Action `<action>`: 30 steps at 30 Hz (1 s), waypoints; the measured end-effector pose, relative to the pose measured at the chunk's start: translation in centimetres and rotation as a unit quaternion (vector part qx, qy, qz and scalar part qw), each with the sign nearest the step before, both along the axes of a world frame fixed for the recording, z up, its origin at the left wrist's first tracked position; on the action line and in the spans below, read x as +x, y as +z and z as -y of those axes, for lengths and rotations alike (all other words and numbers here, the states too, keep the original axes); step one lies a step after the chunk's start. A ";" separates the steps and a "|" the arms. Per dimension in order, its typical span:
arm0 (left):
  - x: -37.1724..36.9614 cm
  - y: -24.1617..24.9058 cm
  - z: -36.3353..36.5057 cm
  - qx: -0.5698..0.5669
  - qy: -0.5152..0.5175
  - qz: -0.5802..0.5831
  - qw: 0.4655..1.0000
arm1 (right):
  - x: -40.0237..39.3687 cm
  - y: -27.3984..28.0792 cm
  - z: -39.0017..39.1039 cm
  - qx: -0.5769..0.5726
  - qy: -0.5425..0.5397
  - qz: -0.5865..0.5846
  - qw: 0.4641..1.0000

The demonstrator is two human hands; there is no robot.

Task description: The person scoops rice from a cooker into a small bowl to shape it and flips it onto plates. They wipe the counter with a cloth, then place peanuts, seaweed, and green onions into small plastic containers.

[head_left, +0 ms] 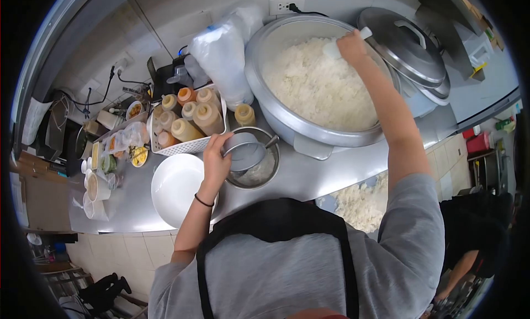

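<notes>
The left hand (217, 154) pinches a smooth grey cup (246, 156) over a round metal bowl (274, 163); the right hand (351, 46) clasps a white paddle (332, 50) at grainy, mounded rice (317, 84).

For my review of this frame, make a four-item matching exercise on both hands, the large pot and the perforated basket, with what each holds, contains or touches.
Column one
1. Left hand
2. Large pot
3. Right hand
4. Perforated basket

Column two
A. Has squeeze bottles standing in it
B. In a grip on a white paddle
C. Holds a grey round container
D. Contains white rice

Right pairs: 1-C, 2-D, 3-B, 4-A
</notes>
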State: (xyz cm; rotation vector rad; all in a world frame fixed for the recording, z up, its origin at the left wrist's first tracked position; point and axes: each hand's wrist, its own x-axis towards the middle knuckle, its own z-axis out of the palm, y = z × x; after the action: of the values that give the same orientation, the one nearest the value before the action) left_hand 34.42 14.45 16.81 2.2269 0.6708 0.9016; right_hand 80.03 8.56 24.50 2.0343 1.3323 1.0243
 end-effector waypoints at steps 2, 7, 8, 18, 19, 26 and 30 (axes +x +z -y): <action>-0.2 0.2 -0.3 -0.003 0.018 0.002 1.000 | -1.2 -0.6 -0.7 -0.067 0.040 -0.035 0.996; -0.4 0.7 -0.2 -0.022 0.030 -0.012 0.999 | -3.1 -0.3 1.1 -0.131 0.105 -0.070 0.983; -0.3 0.9 0.0 -0.039 0.038 -0.017 0.998 | -3.5 -0.2 1.5 -0.141 0.125 -0.079 0.979; 0.4 0.5 -0.2 -0.048 0.051 -0.022 0.997 | 0.8 3.4 1.0 -0.070 0.029 -0.048 0.996; 0.5 0.3 -0.3 -0.033 0.046 -0.012 0.998 | 1.3 2.6 1.2 -0.096 -0.006 -0.043 0.994; 0.4 -0.7 0.2 -0.065 0.046 -0.021 0.997 | -0.9 1.2 3.4 -0.155 -0.016 -0.076 0.985; 0.7 -0.6 0.3 -0.075 0.048 -0.030 0.996 | -3.8 -0.4 4.9 -0.172 0.038 -0.114 0.978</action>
State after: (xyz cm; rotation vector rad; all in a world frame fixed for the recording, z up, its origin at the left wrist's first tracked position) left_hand 35.09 14.13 16.21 2.1097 0.8508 0.8062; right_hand 76.20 3.69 24.06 1.8883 1.5889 0.5519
